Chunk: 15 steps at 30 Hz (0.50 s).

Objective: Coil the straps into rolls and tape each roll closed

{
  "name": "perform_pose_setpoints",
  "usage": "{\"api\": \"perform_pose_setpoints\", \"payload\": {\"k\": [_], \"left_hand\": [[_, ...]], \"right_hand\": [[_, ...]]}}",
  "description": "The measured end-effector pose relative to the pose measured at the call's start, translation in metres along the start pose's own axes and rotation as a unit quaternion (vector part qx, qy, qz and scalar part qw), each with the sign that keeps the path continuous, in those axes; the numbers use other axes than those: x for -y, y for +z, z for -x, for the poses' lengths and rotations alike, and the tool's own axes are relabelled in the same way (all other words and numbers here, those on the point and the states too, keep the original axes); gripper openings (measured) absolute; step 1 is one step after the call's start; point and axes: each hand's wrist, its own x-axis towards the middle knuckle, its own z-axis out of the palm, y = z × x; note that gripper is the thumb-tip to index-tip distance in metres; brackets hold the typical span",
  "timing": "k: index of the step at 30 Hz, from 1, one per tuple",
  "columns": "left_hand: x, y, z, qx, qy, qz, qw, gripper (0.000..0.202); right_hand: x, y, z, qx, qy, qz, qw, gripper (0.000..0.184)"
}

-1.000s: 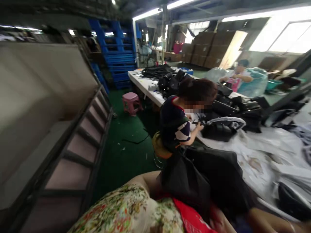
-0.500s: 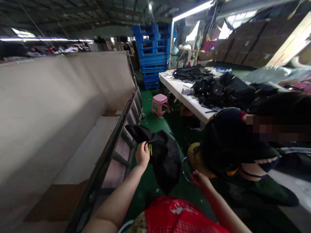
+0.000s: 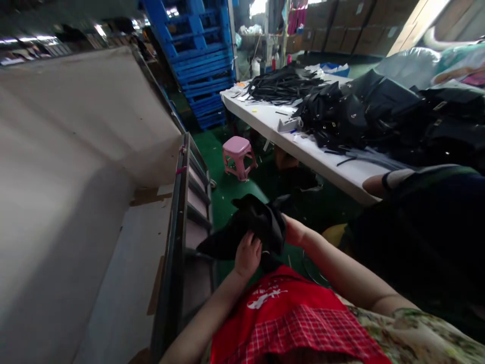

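Observation:
A limp, folded piece of black fabric (image 3: 231, 235), perhaps a bag, hangs in front of my red apron, above the green floor. My left hand (image 3: 248, 254) is closed on its near side, fingers bent into the cloth. On the right edge of the same cloth is my right hand (image 3: 293, 230), its fingertips hidden behind the folds; it appears to grip there.
A large pale-lined bin with a dark metal frame (image 3: 178, 217) stands at the left. Ahead are a pink stool (image 3: 238, 146) and stacked blue pallets (image 3: 206, 76). A white table (image 3: 261, 121) bears black bags (image 3: 364, 108) and black strips (image 3: 284, 83). A co-worker (image 3: 428, 227) is close at the right.
My right hand has come in from the right onto the black fabric. The cloth is now bunched nearer my apron, its yellow-green letter out of sight. The view has tilted down.

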Motion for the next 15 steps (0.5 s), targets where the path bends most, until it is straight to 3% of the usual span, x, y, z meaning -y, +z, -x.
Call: {"api": "perform_pose_setpoints", "payload": {"k": [3,5,6,7,9,11,12,13,15], "left_hand": [[0.024,-0.013,-0.072,0.082,0.041,0.001,0.996,0.026],[0.045,-0.032,-0.123,0.181,0.021,0.015,0.983,0.023],[0.057,-0.044,-0.151,0.195,-0.015,0.010,0.981,0.017],[0.070,-0.056,-0.180,0.166,-0.058,0.003,0.984,0.017],[0.092,-0.080,-0.241,0.001,-0.134,0.005,0.991,0.026],[0.108,-0.097,-0.304,-0.144,-0.173,0.059,0.973,0.043],[0.114,-0.100,-0.335,-0.152,-0.181,0.100,0.967,0.054],[0.118,-0.100,-0.366,-0.117,-0.184,0.141,0.966,0.064],[0.125,-0.091,-0.424,0.018,-0.171,0.206,0.963,0.076]], "right_hand": [[0.035,0.004,-0.085,-0.075,-0.066,0.025,0.995,0.020],[0.068,0.001,-0.136,-0.100,-0.107,0.023,0.989,0.014],[0.087,-0.001,-0.159,-0.110,-0.124,0.020,0.986,0.012],[0.106,-0.003,-0.180,-0.116,-0.136,0.015,0.984,0.011],[0.141,-0.006,-0.217,-0.112,-0.145,0.007,0.983,0.012],[0.171,-0.003,-0.253,-0.092,-0.142,0.002,0.986,0.015],[0.185,-0.001,-0.272,-0.078,-0.137,-0.014,0.987,0.016],[0.198,0.002,-0.291,-0.066,-0.128,-0.040,0.989,0.016],[0.225,0.004,-0.334,-0.053,-0.106,-0.105,0.987,0.015]]}}
